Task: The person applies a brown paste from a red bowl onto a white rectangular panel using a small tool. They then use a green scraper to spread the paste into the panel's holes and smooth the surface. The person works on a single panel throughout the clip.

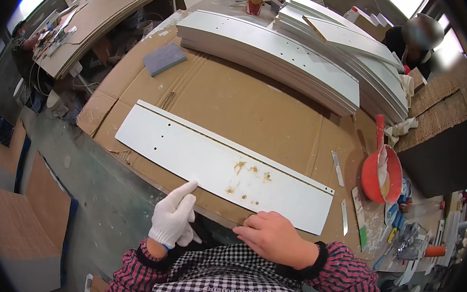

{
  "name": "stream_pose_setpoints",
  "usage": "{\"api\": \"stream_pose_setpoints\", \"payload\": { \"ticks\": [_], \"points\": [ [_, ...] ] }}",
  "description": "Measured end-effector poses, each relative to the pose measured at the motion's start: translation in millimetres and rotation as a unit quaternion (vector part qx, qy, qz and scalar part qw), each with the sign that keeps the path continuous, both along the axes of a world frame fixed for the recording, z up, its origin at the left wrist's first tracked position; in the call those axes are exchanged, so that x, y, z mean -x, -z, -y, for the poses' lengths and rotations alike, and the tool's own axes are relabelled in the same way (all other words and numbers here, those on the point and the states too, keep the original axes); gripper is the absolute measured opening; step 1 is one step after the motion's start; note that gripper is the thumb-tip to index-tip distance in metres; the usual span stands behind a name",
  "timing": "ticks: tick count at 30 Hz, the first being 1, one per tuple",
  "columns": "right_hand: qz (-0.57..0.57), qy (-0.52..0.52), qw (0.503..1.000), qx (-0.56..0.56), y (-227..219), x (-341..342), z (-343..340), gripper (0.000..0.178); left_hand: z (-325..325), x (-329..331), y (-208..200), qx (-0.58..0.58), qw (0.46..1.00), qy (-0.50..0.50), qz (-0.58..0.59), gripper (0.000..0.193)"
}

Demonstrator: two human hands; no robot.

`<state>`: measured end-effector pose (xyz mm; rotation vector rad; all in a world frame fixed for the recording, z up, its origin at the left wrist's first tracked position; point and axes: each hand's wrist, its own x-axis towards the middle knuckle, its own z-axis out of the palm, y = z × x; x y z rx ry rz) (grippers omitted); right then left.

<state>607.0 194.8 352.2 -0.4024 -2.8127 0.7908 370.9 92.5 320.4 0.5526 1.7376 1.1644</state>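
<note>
Well, white pnl (210,163): smooth, long, bowed near edge, brown-blotched; flat on cardboard (248,100), ctr.
L hand (174,215): knit-gloved, pnl's 7 o'clock, index out to edge, others bent; can't tell if holding.
R hand (275,238): bare, 5 o'clock, fingers curled; grip can't tell.
Red pan (370,173): round, 3 o'clock.
Grey block (165,59): matte, rect., 11 o'clock.

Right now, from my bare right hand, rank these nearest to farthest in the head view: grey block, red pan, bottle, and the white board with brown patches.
1. White board with brown patches, right by the bare right hand.
2. Red pan, to the right.
3. Grey block, ahead and left.
4. Bottle, farthest ahead.
</note>
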Motion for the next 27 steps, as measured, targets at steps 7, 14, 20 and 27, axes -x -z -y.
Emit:
{"api": "stream_pose_setpoints", "payload": {
  "ticks": [7, 14, 20, 27],
  "points": [
    [-0.061, 0.082, 0.957, 0.270, 11.3, 16.2, 38.7, 0.024, -8.6, -36.8, -27.6, -0.063, 0.960, 0.025, 0.272, 0.040],
    [0.041, 0.151, 0.944, 0.291, 5.4, -26.3, 19.5, 0.020, -3.9, -38.5, -33.5, -0.080, 0.952, 0.012, 0.294, 0.039],
    [-0.064, 0.317, 0.945, 0.044, 1.8, -50.2, -9.7, 0.009, -4.1, -34.2, -31.2, -0.081, 0.974, 0.022, 0.212, 0.038],
    [-0.025, 0.411, 0.900, -0.143, -40.7, -114.2, -63.0, 0.006, -19.7, -4.8, -13.0, -0.031, 0.997, 0.008, -0.068, 0.035]
  ]
}}
